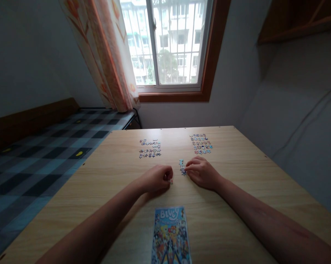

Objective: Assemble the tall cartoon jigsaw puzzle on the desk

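My left hand [157,178] is curled on the table, thumb and fingers pinched on a small jigsaw puzzle piece [171,181] that shows at the fingertips. To its right, my right hand [202,172] rests with its fingertips on the edge of a short joined strip of puzzle pieces [182,167], mostly blue and white. Whether the right fingers pinch a separate piece there I cannot make out. Nearer to me lies a picture sheet marked "BLUEY" [171,234], crowded with colourful cartoon figures, its lower end cut off by the frame.
Loose puzzle pieces lie in rows in a left group [150,153] and a right group [201,143] toward the table's far end. The wooden table [113,220] stands beside a bed with a checked cover [55,154]. A window [176,47] and curtain [105,55] are beyond.
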A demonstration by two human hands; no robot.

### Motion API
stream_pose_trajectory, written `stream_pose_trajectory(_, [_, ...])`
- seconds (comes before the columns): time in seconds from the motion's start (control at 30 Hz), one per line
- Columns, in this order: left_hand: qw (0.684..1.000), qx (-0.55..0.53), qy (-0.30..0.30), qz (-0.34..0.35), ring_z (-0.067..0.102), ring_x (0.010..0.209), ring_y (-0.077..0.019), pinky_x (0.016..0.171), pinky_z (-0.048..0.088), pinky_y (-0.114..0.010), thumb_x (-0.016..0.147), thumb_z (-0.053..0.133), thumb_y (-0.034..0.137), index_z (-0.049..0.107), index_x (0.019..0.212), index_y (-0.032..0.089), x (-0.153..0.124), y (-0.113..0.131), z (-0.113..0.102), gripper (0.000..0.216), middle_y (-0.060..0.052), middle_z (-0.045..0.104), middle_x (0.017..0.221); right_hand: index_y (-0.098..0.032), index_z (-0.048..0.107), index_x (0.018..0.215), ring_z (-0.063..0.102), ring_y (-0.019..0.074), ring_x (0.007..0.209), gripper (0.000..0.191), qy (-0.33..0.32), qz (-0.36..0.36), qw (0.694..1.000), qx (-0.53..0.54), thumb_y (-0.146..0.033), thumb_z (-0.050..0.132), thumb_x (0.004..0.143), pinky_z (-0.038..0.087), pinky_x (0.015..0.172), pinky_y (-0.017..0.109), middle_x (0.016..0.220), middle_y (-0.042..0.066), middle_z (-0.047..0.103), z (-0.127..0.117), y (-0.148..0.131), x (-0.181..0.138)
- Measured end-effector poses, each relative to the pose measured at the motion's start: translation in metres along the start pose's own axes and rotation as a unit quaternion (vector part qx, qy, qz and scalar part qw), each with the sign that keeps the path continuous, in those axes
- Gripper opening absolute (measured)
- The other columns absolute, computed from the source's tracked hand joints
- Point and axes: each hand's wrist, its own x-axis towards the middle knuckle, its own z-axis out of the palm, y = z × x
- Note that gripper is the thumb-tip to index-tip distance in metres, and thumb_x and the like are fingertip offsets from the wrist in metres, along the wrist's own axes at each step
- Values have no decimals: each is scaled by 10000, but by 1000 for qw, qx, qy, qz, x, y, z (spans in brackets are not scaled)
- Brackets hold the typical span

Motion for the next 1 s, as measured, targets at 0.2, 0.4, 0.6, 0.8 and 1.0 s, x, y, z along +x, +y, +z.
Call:
stream_pose_trajectory(0.2, [998, -38, 31, 38, 582, 718, -143, 648, 408, -239, 679, 585, 107, 682, 907, 199, 3, 4, 17, 264, 21, 676, 794, -265, 773, 942, 661, 216, 963, 190, -23, -11, 1000, -3, -138, 654, 866, 495, 915, 406, 1014, 47, 760, 1, 2, 0])
stream_pose_trajectory(0.4, [992, -27, 101, 69, 587, 720, -154, 671, 424, -259, 733, 585, 132, 696, 914, 216, 11, 10, 32, 228, 18, 664, 756, -260, 782, 954, 671, 206, 919, 215, -36, -13, 999, 5, -123, 636, 877, 504, 880, 386, 968, 39, 774, 2, 0, 2])
stream_pose_trajectory(0.6, [986, -23, 144, 80, 609, 787, -170, 725, 451, -271, 747, 581, 122, 681, 901, 210, 21, 9, 39, 204, -8, 691, 837, -260, 787, 938, 679, 207, 917, 200, -40, -8, 999, 2, -146, 630, 888, 499, 890, 389, 972, 32, 781, 3, -4, 3])
stream_pose_trajectory(0.8, [985, -9, 155, 73, 620, 768, -168, 715, 455, -270, 793, 600, 152, 688, 900, 216, 22, 10, 40, 153, 0, 690, 800, -257, 791, 915, 685, 205, 905, 137, -34, 1, 999, 2, -198, 670, 892, 504, 890, 394, 960, 29, 782, 1, -6, 4])
stream_pose_trajectory(1.0, [979, 13, 180, 97, 646, 814, -168, 734, 487, -274, 822, 638, 176, 723, 913, 217, 21, 9, 43, 132, -21, 717, 910, -261, 796, 922, 687, 199, 901, 116, -32, 7, 999, -2, -213, 697, 886, 501, 878, 380, 965, 28, 785, 2, -4, 3])
